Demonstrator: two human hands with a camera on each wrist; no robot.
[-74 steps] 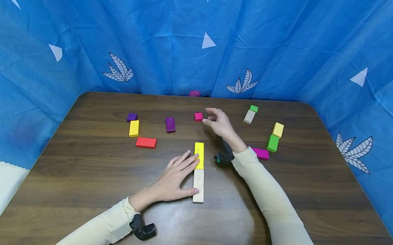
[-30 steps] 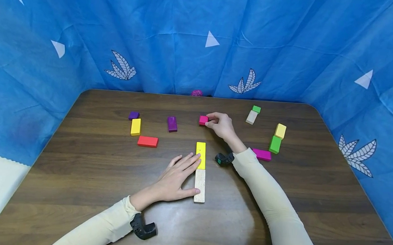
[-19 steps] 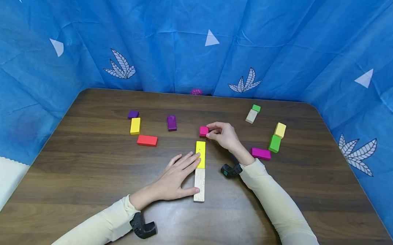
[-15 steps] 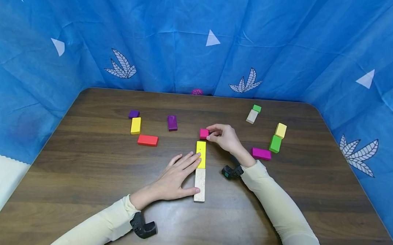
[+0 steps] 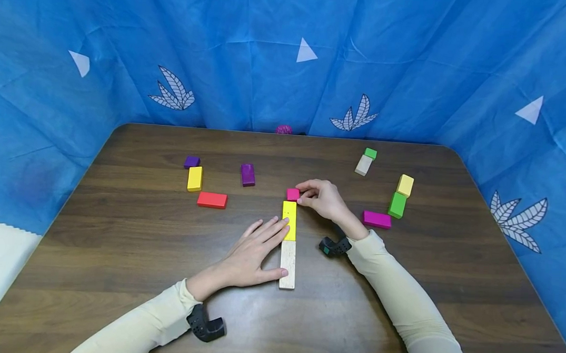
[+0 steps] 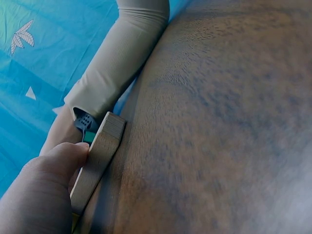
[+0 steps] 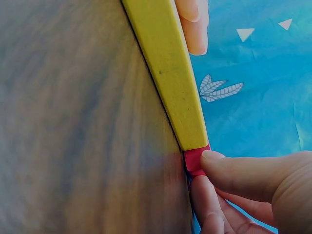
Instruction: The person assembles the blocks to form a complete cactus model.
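Observation:
Near the middle of the table a yellow block [image 5: 289, 213] and a pale unpainted wooden block [image 5: 287, 266] lie end to end in a line. My left hand [image 5: 248, 256] is spread flat beside them, fingertips on the yellow block and thumb on the wooden block [image 6: 100, 156]. At the line's far end my right hand [image 5: 323, 200] pinches a small pink block [image 5: 293, 194] between thumb and fingers. In the right wrist view the pink block [image 7: 195, 161] meets the end face of the yellow block [image 7: 168, 73].
To the left lie a dark purple block [image 5: 192, 162], a yellow-orange block [image 5: 195, 179], a red block [image 5: 212, 200] and a purple block [image 5: 248, 175]. On the right are a magenta block [image 5: 376, 219], green block [image 5: 397, 205], pale yellow block [image 5: 405, 185], whitish block [image 5: 363, 165] and small green block [image 5: 370, 153].
My right hand has reached the pink block, pinched it and drawn it toward me, up to the yellow block's far end. The left hand has stayed on the two blocks.

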